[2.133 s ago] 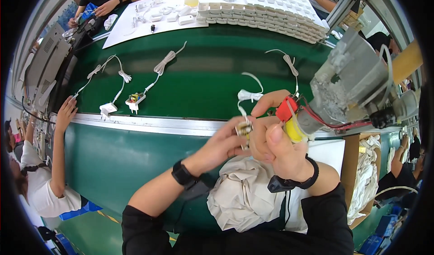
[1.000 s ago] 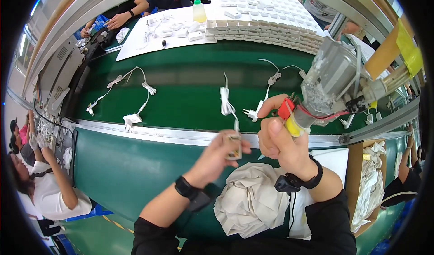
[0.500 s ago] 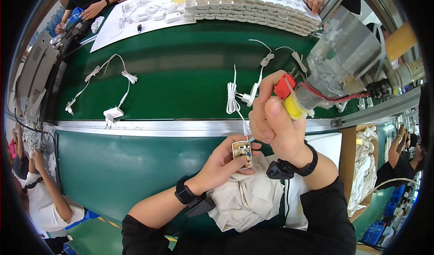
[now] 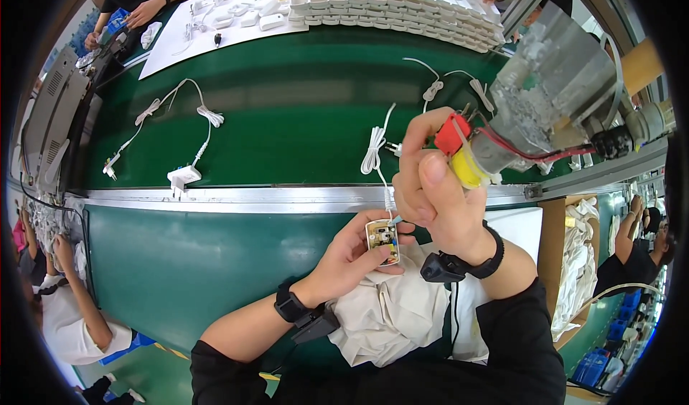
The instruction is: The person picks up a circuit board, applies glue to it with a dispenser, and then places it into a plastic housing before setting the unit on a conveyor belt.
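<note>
Since half a second ago the left hand (image 4: 352, 258) has drawn the small circuit board (image 4: 382, 241) a little lower and nearer the body, its fingers pinched on the board's edges over the crumpled white cloth (image 4: 391, 312). The right hand (image 4: 434, 190), just above, stays wrapped around the red-and-yellow grip (image 4: 459, 150) of the hanging tool (image 4: 552, 96). A white cord (image 4: 375, 150) trails from the board onto the green belt (image 4: 287, 104) beyond both hands; the work looks mid-step.
</note>
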`<move>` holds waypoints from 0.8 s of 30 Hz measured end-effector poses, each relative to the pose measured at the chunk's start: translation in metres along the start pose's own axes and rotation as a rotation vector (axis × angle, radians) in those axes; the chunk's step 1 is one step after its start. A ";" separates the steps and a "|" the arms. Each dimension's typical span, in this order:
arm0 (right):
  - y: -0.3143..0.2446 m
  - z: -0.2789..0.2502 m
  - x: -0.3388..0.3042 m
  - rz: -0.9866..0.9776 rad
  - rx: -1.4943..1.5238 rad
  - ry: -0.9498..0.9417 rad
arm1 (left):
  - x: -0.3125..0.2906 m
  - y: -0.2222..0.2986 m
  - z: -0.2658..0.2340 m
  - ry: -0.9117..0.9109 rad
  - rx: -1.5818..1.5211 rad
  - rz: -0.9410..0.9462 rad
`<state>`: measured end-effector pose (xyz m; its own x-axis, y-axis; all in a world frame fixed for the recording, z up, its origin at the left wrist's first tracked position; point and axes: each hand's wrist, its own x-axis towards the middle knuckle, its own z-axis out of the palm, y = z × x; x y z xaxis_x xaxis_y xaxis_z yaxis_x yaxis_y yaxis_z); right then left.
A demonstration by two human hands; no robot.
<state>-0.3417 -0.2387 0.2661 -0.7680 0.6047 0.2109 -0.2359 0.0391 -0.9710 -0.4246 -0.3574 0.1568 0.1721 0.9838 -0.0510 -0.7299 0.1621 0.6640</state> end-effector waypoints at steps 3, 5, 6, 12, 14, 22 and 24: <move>-0.011 0.001 -0.003 0.144 0.135 0.032 | -0.001 0.000 -0.002 -0.007 -0.007 0.001; -0.006 0.007 -0.002 0.113 0.107 0.021 | -0.001 0.004 -0.003 0.075 -0.020 -0.026; -0.003 0.010 -0.002 0.080 0.079 0.011 | -0.001 0.005 -0.005 0.116 -0.027 -0.039; -0.003 0.016 0.004 0.077 0.058 -0.019 | 0.002 0.017 -0.012 0.190 -0.210 0.028; -0.003 0.016 0.005 0.086 0.061 -0.025 | 0.003 0.018 -0.012 0.197 -0.211 0.041; -0.002 0.017 0.004 0.087 0.058 -0.035 | 0.002 0.019 -0.014 0.171 -0.239 0.034; 0.000 0.018 0.003 0.082 0.052 -0.035 | 0.001 0.018 -0.015 0.159 -0.248 0.026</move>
<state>-0.3550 -0.2508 0.2690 -0.8062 0.5757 0.1362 -0.2018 -0.0512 -0.9781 -0.4480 -0.3519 0.1576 0.0602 0.9844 -0.1655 -0.8756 0.1317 0.4647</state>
